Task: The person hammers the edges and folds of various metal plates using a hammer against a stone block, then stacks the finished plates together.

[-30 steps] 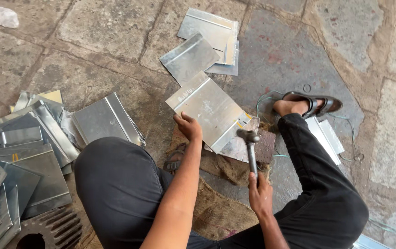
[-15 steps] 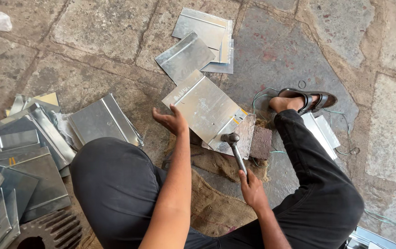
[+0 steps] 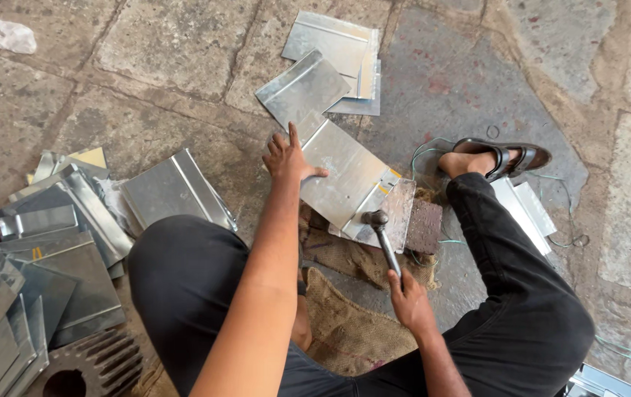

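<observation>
Hammer (image 3: 384, 239) grip hidden in right hand (image 3: 411, 303), sheet (image 3: 345, 176) underside unseen

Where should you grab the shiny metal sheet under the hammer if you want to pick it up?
Probably by its far-left edge, near the left hand, coming from the left. The metal sheet lies flat, so fingers need an open edge, and its near-right end is pinned under the hammer held by the right hand.
</observation>
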